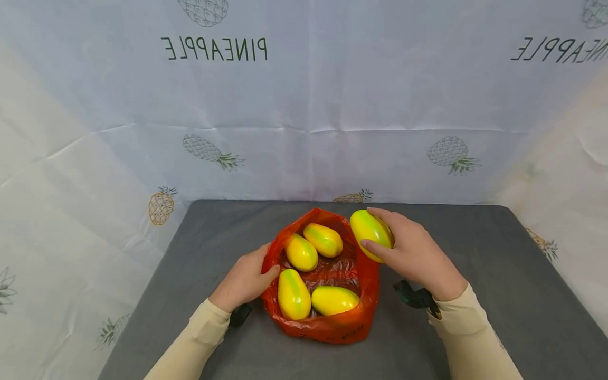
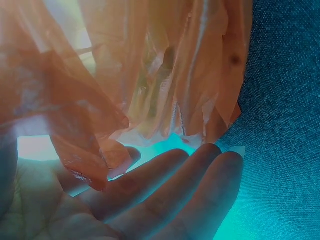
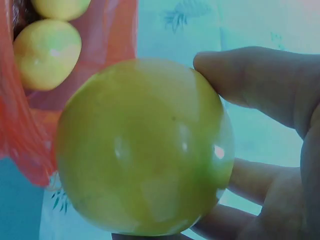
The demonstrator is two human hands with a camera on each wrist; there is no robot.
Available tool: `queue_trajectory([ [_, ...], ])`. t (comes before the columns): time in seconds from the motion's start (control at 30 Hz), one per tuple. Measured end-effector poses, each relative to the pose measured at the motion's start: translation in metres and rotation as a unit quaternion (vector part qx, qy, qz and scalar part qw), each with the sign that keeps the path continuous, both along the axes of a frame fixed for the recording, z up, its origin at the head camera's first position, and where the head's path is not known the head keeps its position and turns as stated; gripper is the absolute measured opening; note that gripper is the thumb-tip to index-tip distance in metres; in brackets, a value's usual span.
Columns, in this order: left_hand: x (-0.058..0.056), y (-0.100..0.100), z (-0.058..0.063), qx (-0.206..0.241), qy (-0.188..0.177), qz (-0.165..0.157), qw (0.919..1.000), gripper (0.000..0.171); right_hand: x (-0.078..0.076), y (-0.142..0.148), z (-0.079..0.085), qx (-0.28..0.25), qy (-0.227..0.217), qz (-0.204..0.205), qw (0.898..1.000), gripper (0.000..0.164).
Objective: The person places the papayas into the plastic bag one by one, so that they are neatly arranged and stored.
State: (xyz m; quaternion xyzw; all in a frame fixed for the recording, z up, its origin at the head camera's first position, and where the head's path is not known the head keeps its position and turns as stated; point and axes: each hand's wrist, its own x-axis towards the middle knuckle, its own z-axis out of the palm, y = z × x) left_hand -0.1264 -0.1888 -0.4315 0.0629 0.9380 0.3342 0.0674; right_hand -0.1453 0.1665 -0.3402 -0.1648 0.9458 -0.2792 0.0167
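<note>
A red plastic bag (image 1: 328, 333) stands with its mouth spread wide on the grey table. Inside lie several yellow-green mangoes (image 1: 324, 240), glossy and smooth. My left hand (image 1: 244, 277) holds the bag's left rim, its thumb at the edge and its fingers on the outside. Thin folds of the bag (image 2: 165, 85) hang over those fingers in the left wrist view. Up at the bag's right rim, my right hand (image 1: 413, 250) grips another mango (image 1: 370, 232) between thumb and fingers. That mango (image 3: 145, 150) fills the middle of the right wrist view, beside the bag.
The grey table (image 1: 480, 295) stretches out on both sides of the bag. Behind it hangs a pale cloth (image 1: 332, 95) printed with pineapples and mirrored lettering. Dark straps, one a wrist strap (image 1: 415, 295), show below each hand.
</note>
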Motion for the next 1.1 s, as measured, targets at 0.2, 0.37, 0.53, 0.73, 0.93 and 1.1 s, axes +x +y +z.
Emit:
queue_trajectory([
  [0.2,0.000,0.001,0.001,0.001,-0.001,-0.002,1.0000,0.056,-0.002,-0.021,0.002,0.004,0.003,0.029,1.000,0.071],
  [0.37,0.001,0.002,0.002,0.005,0.000,-0.005,1.0000,0.055,-0.001,-0.039,-0.005,0.017,-0.003,0.057,0.998,0.070],
  [0.53,0.001,0.002,0.002,0.000,0.005,-0.006,1.0000,0.054,0.001,-0.051,-0.016,0.032,-0.028,0.072,0.996,0.070],
  [0.73,0.001,0.002,0.000,0.002,0.006,-0.010,0.9999,0.053,0.003,-0.057,-0.025,0.045,-0.034,0.079,0.995,0.069],
  [0.93,0.001,0.002,-0.002,0.002,0.005,-0.010,0.9999,0.052,0.003,-0.059,-0.033,0.051,-0.038,0.085,0.994,0.067],
  [1.1,0.000,0.002,-0.003,0.001,0.001,-0.007,1.0000,0.052,0.002,-0.060,-0.039,0.064,-0.041,0.084,0.994,0.065],
])
